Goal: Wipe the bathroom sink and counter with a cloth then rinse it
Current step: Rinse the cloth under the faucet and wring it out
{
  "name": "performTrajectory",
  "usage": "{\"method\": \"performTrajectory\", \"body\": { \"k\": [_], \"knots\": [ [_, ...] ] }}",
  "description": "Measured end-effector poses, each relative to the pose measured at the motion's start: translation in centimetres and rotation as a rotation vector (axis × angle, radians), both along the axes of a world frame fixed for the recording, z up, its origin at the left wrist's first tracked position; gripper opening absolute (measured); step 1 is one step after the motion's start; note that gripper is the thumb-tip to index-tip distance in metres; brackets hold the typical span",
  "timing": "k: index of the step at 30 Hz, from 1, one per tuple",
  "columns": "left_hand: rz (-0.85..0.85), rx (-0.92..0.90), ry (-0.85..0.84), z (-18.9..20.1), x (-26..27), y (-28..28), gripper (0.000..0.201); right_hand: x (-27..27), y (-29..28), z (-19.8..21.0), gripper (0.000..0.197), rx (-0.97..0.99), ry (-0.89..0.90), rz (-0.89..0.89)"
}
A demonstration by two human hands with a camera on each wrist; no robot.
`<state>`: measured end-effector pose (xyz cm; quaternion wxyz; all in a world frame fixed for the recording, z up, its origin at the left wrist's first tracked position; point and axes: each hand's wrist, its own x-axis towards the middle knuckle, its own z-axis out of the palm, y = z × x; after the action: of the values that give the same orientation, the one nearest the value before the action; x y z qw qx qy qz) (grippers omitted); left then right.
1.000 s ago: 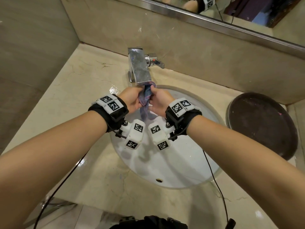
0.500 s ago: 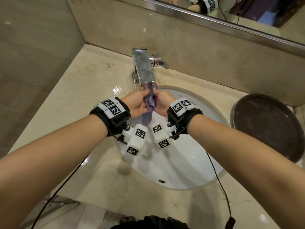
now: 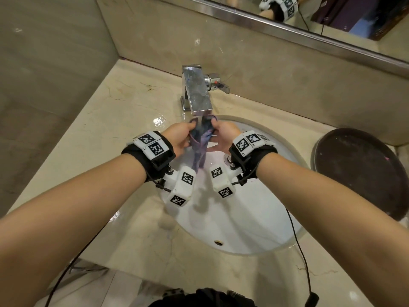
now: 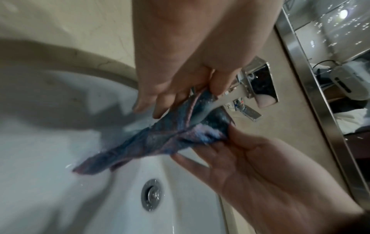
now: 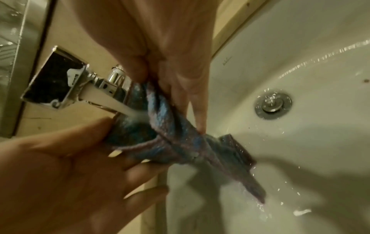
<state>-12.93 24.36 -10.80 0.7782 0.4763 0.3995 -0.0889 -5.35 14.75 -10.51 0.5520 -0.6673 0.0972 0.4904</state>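
A wet blue and purple cloth (image 3: pixel 201 138) hangs under the chrome tap (image 3: pixel 197 91), and running water (image 5: pixel 128 110) falls onto its top. My left hand (image 3: pixel 189 130) pinches the cloth's upper left edge. My right hand (image 3: pixel 216 128) pinches the upper right edge. Between them the top of the cloth is held apart, and its tail dangles into the white sink (image 3: pixel 243 220). The left wrist view shows the left hand (image 4: pixel 230 142) low and the right hand (image 4: pixel 202 88) above, both on the cloth (image 4: pixel 160 139). The right wrist view shows the cloth (image 5: pixel 170 142) dripping.
The metal drain (image 4: pixel 151 195) lies below the cloth. A beige marble counter (image 3: pixel 124 111) surrounds the sink, with wet spots near the tap. A dark round tray (image 3: pixel 358 171) sits at the right. A wall stands at the left and a mirror (image 3: pixel 332 16) behind.
My hands have parted a little, spreading the cloth's top edge open under the stream. Before, they were pressed close together around it.
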Motion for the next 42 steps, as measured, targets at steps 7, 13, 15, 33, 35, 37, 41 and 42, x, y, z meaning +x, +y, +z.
{"method": "performTrajectory", "body": {
  "k": [7, 13, 15, 33, 35, 37, 41, 42],
  "knots": [
    [-0.554, 0.880, -0.059, 0.7, 0.7, -0.3, 0.029, 3.4, -1.1, -0.7, 0.028, -0.317, -0.175, -0.067],
    [-0.524, 0.862, -0.113, 0.9, 1.4, -1.3, 0.032, 3.1, -2.9, 0.6, 0.040, -0.421, -0.408, 0.004],
    [-0.382, 0.732, -0.109, 0.6, 1.4, -1.4, 0.031, 3.2, -3.1, 0.8, 0.040, -0.465, -0.474, 0.037],
    [0.109, 0.251, 0.054, 0.8, -1.0, 2.6, 0.027, 2.7, -2.3, -1.6, 0.044, -0.419, -0.631, 0.468],
    [0.104, 0.228, 0.031, 0.6, -1.3, 2.7, 0.027, 2.6, -2.2, -1.7, 0.039, -0.350, -0.561, 0.380],
    [0.088, 0.219, 0.024, 0.3, -1.6, 2.8, 0.027, 2.3, -1.7, -1.5, 0.032, -0.236, -0.398, 0.226],
    [-0.009, 0.214, 0.024, -0.1, -2.1, 3.2, 0.025, 1.5, -0.3, -0.9, 0.023, -0.034, -0.111, -0.035],
    [-0.063, 0.217, 0.022, -0.2, -2.2, 3.3, 0.029, 1.3, 0.0, -0.8, 0.027, 0.036, -0.068, -0.080]
  ]
}}
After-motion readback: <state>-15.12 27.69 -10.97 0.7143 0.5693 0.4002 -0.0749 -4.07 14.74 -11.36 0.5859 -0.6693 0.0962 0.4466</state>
